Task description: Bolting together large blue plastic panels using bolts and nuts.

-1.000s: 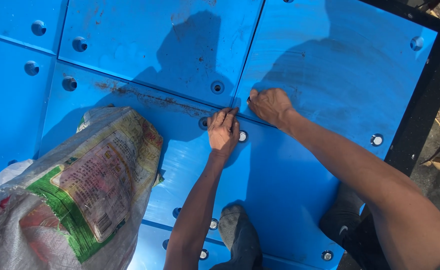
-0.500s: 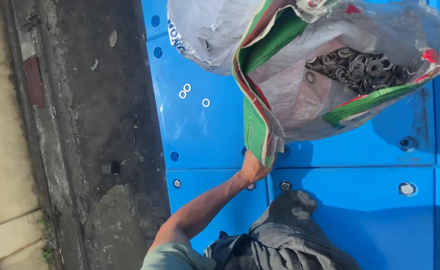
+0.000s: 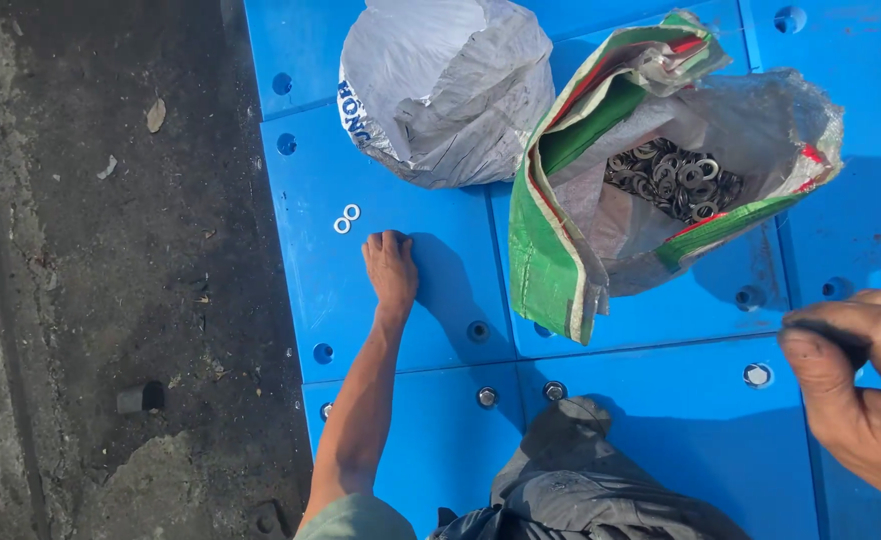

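Note:
My left hand (image 3: 391,268) lies palm down on a blue plastic panel (image 3: 311,290), holding nothing. Two small metal washers (image 3: 346,218) rest on the panel just beyond its fingertips. My right hand (image 3: 861,395) hovers close to the camera at the lower right, with thumb and fingers curled together; whether anything is pinched in them is hidden. An open woven sack (image 3: 561,250) with a green and red rim lies between the hands, and several metal washers (image 3: 673,175) sit inside it.
A tied white sack (image 3: 441,90) lies behind the open one. Bolt heads (image 3: 488,397) and empty round holes (image 3: 323,353) mark the panel corners. Dark dirty ground (image 3: 111,280) runs along the left edge. My grey-trousered knee (image 3: 581,470) is at the bottom.
The view has swung left and down. My left hand has moved from the sack's edge to lie flat by the two washers. My right hand has come into view at the lower right.

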